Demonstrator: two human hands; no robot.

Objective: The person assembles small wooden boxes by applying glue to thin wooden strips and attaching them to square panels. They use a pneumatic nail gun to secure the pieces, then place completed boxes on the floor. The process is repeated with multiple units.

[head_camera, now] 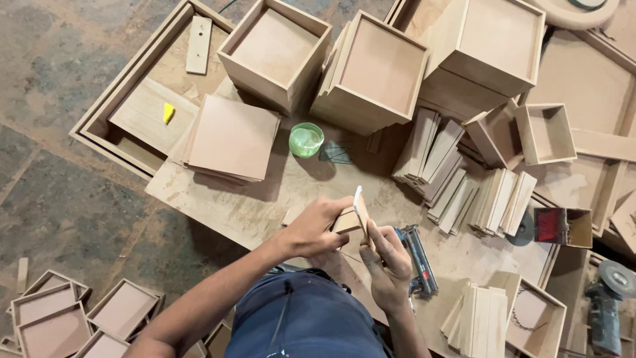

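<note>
Down at the middle of the view, the person's left hand (317,227) and right hand (387,262) meet over a low wooden board used as a table (265,199). The left hand is closed around a small wooden piece (347,221), fingers curled over its top edge. The right hand pinches a thin wooden slat (360,209) between thumb and fingers and holds it on edge against that piece; the slat's pale narrow edge points up and away from the person.

Just right of the right hand, a nail gun (417,258) with a blue body lies on the table. Beyond the hands sits a green plastic cup (306,139), with a stack of square brown panels (232,138) to its left. Open wooden boxes (275,50) stand at the far side of the table. Bundles of cut slats (434,156) lean to the right of the cup, and another bundle (480,318) lies near the person's right elbow. A red-lined small box (563,227) rests at the right edge, and an angle grinder (606,298) lies in the lower right corner. Shallow wooden trays (50,318) lie on the stone floor at lower left.
</note>
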